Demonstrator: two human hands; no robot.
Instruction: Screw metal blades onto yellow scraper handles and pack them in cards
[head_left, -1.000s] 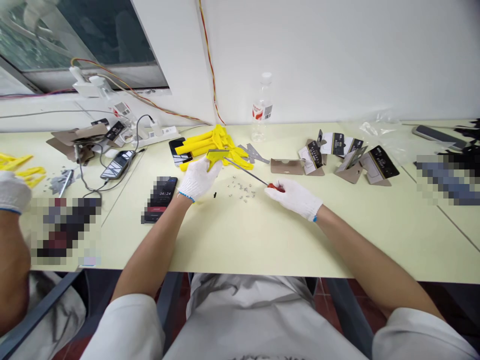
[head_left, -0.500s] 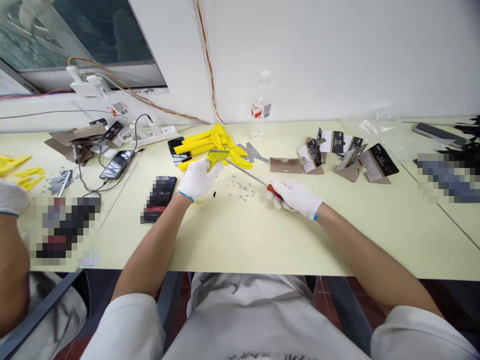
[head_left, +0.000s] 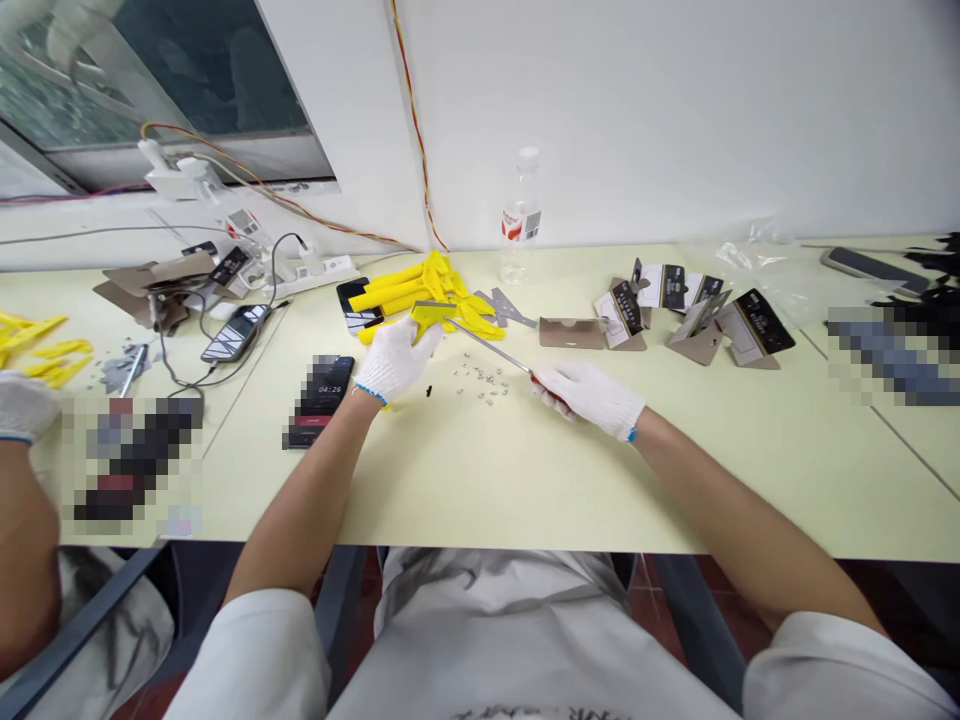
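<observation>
My left hand (head_left: 395, 360), in a white knit glove, is closed on a yellow scraper (head_left: 433, 314) with a grey blade along its head. My gloved right hand (head_left: 589, 395) wraps round the red handle of a screwdriver (head_left: 491, 347). The screwdriver's long shaft slants up and left, its tip at the scraper's head; whether it sits on a screw is too small to tell. Below the shaft, small metal screws (head_left: 482, 380) lie scattered on the table. Behind my left hand is a pile of yellow scraper parts (head_left: 401, 285), with grey metal blades (head_left: 510, 308) beside it.
A plastic bottle (head_left: 520, 225) stands against the wall. Opened card packages (head_left: 574, 332) spread along the right back. A phone (head_left: 324, 400) lies left of my left forearm. Farther left are cables, a power strip (head_left: 326, 272) and a co-worker's gloved hand (head_left: 26, 407).
My right hand has rolled over the screwdriver's handle, covering more of the red. My left hand and the scraper stay nearly in place.
</observation>
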